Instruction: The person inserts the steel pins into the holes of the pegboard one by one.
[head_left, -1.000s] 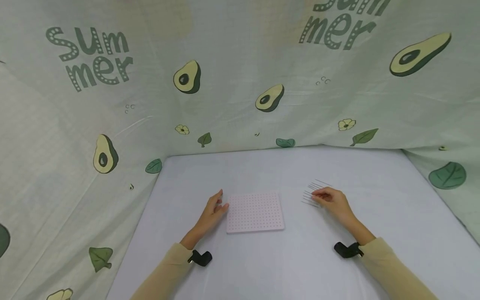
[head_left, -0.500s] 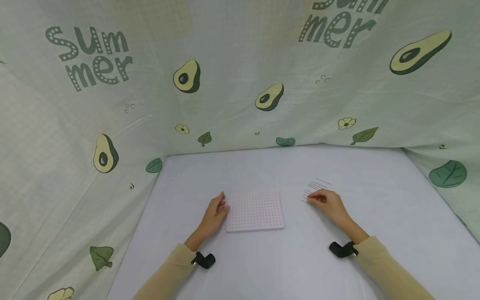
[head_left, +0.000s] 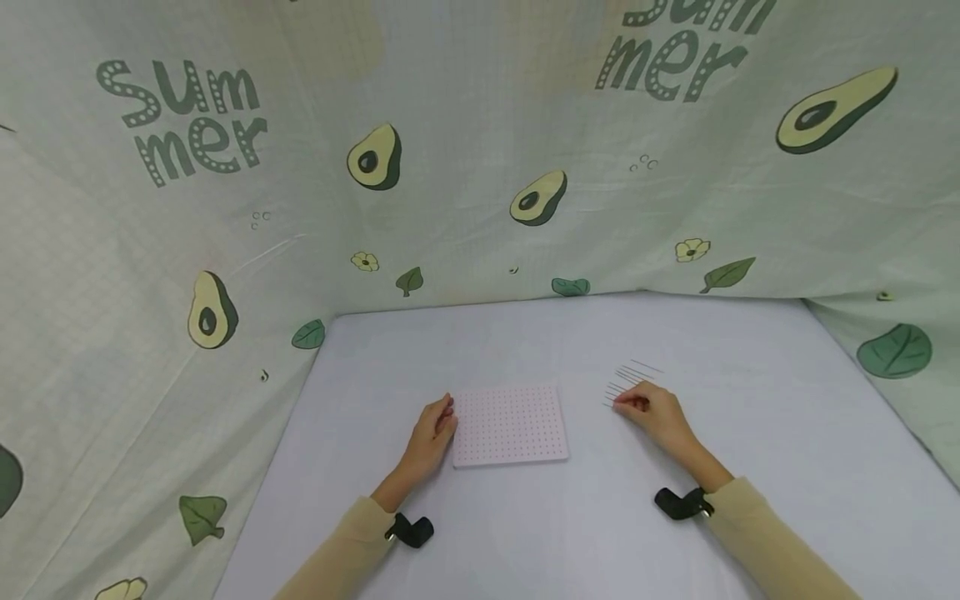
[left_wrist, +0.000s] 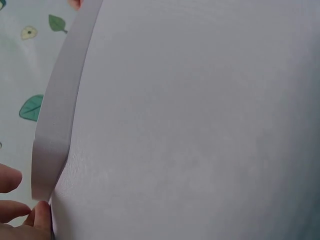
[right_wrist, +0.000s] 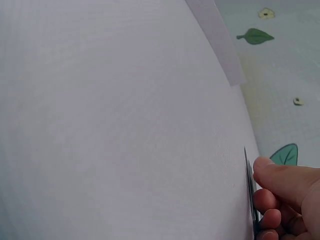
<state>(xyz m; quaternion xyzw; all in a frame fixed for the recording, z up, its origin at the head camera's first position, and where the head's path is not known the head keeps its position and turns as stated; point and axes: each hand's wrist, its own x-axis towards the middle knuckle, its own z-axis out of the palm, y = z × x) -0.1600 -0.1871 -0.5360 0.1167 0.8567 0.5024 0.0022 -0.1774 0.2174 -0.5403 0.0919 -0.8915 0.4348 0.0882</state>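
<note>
A pale pink pegboard (head_left: pixel 512 425) with a grid of small holes lies in the middle of the white table. My left hand (head_left: pixel 431 433) is at its left edge, fingers loosely bent; in the left wrist view a fingertip (left_wrist: pixel 42 215) touches the board's corner. To the right of the board, several thin dark metal rods (head_left: pixel 630 372) lie roughly parallel. Over their near end is my right hand (head_left: pixel 654 417), with thumb and fingers bent close together. The right wrist view has the fingertips against the rods (right_wrist: pixel 251 192); whether one is pinched cannot be told.
The white table (head_left: pixel 540 533) reaches back to a hanging cloth (head_left: pixel 450 242) printed with avocados and leaves. A black wrist camera (head_left: pixel 411 530) sits on the left wrist, another black camera (head_left: pixel 681 503) on the right.
My right hand has moved slightly left and nearer along the rods. My left hand has come a little nearer, its fingers drawn in along the board's edge. The board stays in place.
</note>
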